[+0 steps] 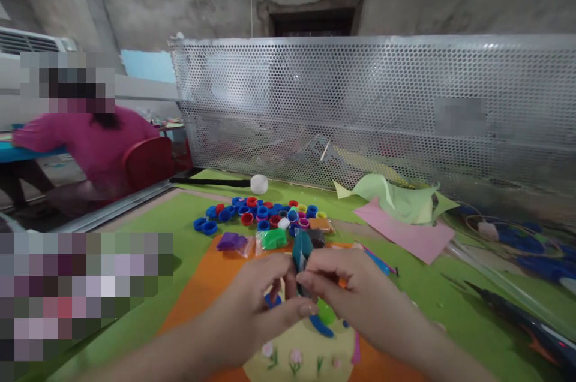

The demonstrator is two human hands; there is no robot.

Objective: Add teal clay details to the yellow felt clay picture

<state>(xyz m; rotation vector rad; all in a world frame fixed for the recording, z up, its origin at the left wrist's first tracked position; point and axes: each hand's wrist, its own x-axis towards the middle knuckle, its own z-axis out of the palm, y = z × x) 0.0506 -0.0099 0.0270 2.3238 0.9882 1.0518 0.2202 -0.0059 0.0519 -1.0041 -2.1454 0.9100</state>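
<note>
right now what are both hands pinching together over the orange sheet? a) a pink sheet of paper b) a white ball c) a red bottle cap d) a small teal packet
d: the left hand and right hand meet on a small teal packet held up between their fingertips, while the pink paper, the white ball and the bottle caps lie untouched farther back on the table.

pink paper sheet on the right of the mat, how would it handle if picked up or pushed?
The pink paper sheet looks thin and lies flat on the green mat, so probably floppy and very light. A push would likely slide or buckle it. The green paper overlapping its far edge already curls up, and might shift with it.
</note>
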